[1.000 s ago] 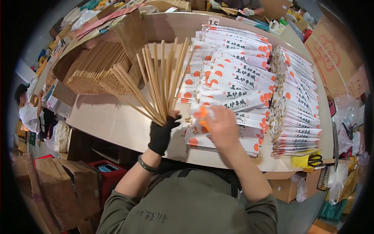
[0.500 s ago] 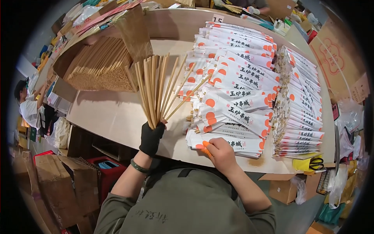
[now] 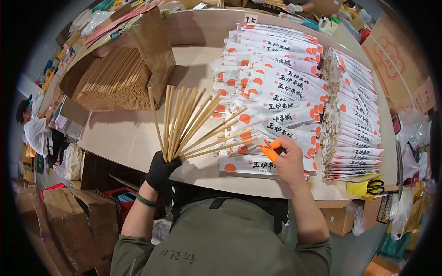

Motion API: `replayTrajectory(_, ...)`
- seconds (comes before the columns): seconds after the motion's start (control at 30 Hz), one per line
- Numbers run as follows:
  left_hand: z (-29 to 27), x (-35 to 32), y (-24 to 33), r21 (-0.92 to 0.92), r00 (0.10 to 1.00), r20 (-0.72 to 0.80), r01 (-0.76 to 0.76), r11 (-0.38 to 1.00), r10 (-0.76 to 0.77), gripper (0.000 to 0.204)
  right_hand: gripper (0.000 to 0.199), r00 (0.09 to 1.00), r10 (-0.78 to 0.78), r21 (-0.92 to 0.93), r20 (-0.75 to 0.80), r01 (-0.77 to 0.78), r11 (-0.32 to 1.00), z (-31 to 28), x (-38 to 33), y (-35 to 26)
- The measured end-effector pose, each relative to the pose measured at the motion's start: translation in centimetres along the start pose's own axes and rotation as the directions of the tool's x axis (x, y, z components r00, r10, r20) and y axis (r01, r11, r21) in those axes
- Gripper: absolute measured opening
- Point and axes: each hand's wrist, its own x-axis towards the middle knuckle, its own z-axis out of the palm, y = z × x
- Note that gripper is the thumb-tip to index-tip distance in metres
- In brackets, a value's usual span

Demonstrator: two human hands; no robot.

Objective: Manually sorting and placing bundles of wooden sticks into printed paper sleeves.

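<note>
Fanning and handling of wooden sticks at a worktop (image 3: 119, 145), seen from above. The left hand (image 3: 162, 171), in a black glove with bare fingertips, has its fingers clamped around the lower ends of a bunch of wooden sticks (image 3: 177, 129); the upper ends spread over the worktop, the rightmost reaching the paper sleeves (image 3: 290, 87). The right hand (image 3: 289, 158) wears orange finger covers (image 3: 269, 155); its thumb and forefinger are bent, their tips near each other beside the rightmost stick ends, over the sleeves. Whether they pinch a sleeve cannot be told. Labelling: each white sleeve bears bold black characters, small red marks and an orange-red disc. A white card (image 3: 251, 18) at the far edge carries dark figures; a brown carton (image 3: 389, 57) at right shows a red flower-shaped outline; dark handwritten characters mark the green shirt (image 3: 221, 239).
</note>
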Motion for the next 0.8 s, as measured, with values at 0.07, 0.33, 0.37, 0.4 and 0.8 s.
replayTrajectory(0.07,-0.9,0.1,0.4,0.182,0.994,0.045,-0.108,0.977,0.101,0.015,0.014,1.000,0.020,-0.027,0.010,-0.020,0.999,-0.3,-0.1,-0.3)
replayTrajectory(0.33,-3.0,1.0,2.4,0.459,0.969,0.160,-0.242,0.855,0.188,0.023,0.014,0.962,-0.223,-0.342,0.161,0.266,0.901,-1.1,-0.2,-0.1)
replayTrajectory(0.37,-2.8,1.2,2.3,0.459,0.968,0.164,-0.246,0.854,0.190,0.023,0.017,0.926,-0.307,-0.411,0.221,0.374,0.831,-1.2,-0.1,-0.1)
replayTrajectory(0.4,-2.4,1.5,2.2,0.488,0.953,0.156,-0.304,0.818,0.261,0.022,0.017,0.926,-0.308,-0.413,0.217,0.373,0.831,-1.0,-0.1,-0.3)
replayTrajectory(0.8,9.0,4.6,1.8,-0.369,0.963,-0.190,-0.250,0.895,0.191,0.042,0.026,0.637,-0.642,-0.593,0.426,0.733,0.334,3.2,3.3,-0.7)
